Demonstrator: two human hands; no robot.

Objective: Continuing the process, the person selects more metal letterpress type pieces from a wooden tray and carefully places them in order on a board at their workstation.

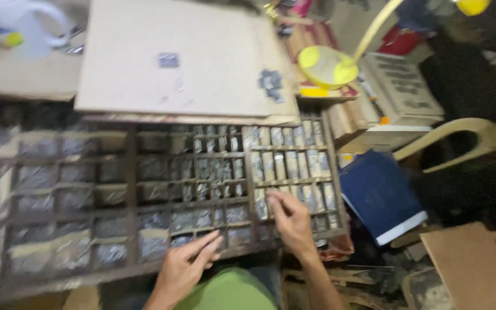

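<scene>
Presently, scene status by item:

Tray: a wooden compartment tray (133, 172) spans the frame from 9 o'clock to centre, its cells filled with small grey metal pieces (202, 169). The view is blurred; individual pieces cannot be told apart.

Left hand: the left hand (186, 265) lies at 6 o'clock on the tray's near rail, fingers extended and together, pointing toward 1 o'clock. It grips nothing visible.

Right hand: the right hand (291, 221) sits at 5 o'clock over the narrow right-hand cells, fingertips drawn together at a cell edge. Whether a piece is pinched between them cannot be told.

Board: a pale flat board (213, 69) covers the tray's far edge at 12 o'clock. Two small dark clusters (271, 83) rest on it, apart from each other.

Progress: judged from this view, nearly all pieces sit in their cells; only the few on the board lie outside. How much sorting or picking is left cannot be determined.

Surroundings: a yellow dish (324, 66) at 1 o'clock, a blue book (380, 195) at 3 o'clock just beside the tray, a white jug (24, 26) at 11 o'clock on the surface, a brown cardboard sheet (469, 270) at 4 o'clock.
</scene>
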